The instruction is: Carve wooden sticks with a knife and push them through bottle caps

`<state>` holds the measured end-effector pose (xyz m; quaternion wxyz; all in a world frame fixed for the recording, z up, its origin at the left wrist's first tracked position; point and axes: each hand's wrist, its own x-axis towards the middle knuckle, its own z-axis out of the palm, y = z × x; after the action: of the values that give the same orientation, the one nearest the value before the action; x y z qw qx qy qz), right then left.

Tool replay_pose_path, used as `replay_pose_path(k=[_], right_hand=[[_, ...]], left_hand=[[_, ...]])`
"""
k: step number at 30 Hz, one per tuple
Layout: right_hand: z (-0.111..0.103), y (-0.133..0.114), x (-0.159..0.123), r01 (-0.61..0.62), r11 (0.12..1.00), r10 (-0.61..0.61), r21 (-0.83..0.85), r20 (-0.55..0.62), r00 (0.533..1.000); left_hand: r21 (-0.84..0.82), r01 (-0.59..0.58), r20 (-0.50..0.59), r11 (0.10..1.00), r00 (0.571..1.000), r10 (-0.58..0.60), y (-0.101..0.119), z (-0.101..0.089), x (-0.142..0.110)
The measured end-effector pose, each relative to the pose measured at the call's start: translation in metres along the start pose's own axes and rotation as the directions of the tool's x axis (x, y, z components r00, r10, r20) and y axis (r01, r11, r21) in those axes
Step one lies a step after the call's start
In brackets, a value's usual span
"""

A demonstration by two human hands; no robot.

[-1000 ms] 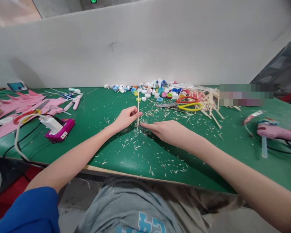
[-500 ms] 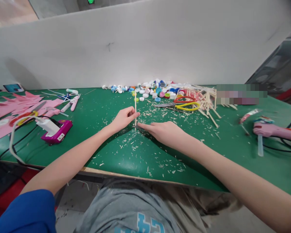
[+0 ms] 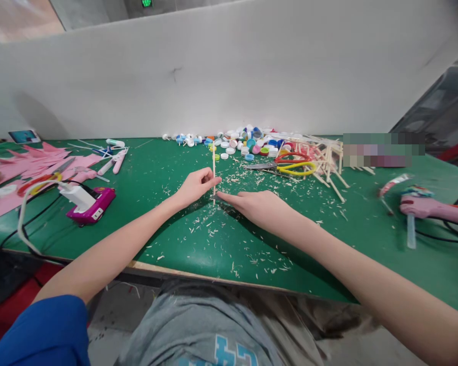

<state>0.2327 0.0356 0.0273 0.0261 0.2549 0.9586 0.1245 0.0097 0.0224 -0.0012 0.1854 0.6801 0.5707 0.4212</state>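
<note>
My left hand (image 3: 196, 185) pinches a thin wooden stick (image 3: 213, 162) and holds it upright, its lower end on the green table (image 3: 168, 223). My right hand (image 3: 257, 206) lies low on the table just right of the stick's foot, fingers stretched toward it and pressing on something small that I cannot make out. Wood shavings are scattered all around both hands.
Bottle caps (image 3: 244, 140) pile up at the back by the white partition. Yellow and red scissors (image 3: 292, 165) lie beside a heap of wooden sticks (image 3: 328, 157). A pink glue gun (image 3: 431, 208) lies right; a magenta power strip (image 3: 89, 203) and pink paper (image 3: 34, 165) lie left.
Both hands and the upright stick stay in the same place. Only the camera view shifts slightly.
</note>
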Motion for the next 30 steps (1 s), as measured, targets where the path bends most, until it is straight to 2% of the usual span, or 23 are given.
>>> replay_pose_path(k=[10, 17, 25, 30], right_hand=[[-0.0016, 0.0001, -0.0004, -0.008, 0.999, 0.007, 0.051, 0.014, 1.0], [-0.0055, -0.0016, -0.0041, 0.039, 0.998, -0.041, 0.057, 0.034, 0.999], [-0.0046, -0.0062, -0.0065, 0.015, 0.997, -0.014, -0.071, 0.026, 1.0], [-0.0012, -0.0061, -0.0038, -0.004, 0.995, 0.002, -0.1, -0.02, 1.0]], left_hand=[[-0.011, -0.01, -0.002, 1.0, 1.0, 0.01, -0.0004, 0.0001, 0.0004], [-0.019, -0.005, 0.002, 1.0, 1.0, 0.005, -0.0002, -0.0003, -0.0002], [-0.019, -0.017, 0.008, 1.0, 1.0, 0.018, 0.0001, -0.0002, 0.0001], [-0.004, -0.019, 0.018, 1.0, 1.0, 0.019, 0.0001, 0.0001, 0.0]])
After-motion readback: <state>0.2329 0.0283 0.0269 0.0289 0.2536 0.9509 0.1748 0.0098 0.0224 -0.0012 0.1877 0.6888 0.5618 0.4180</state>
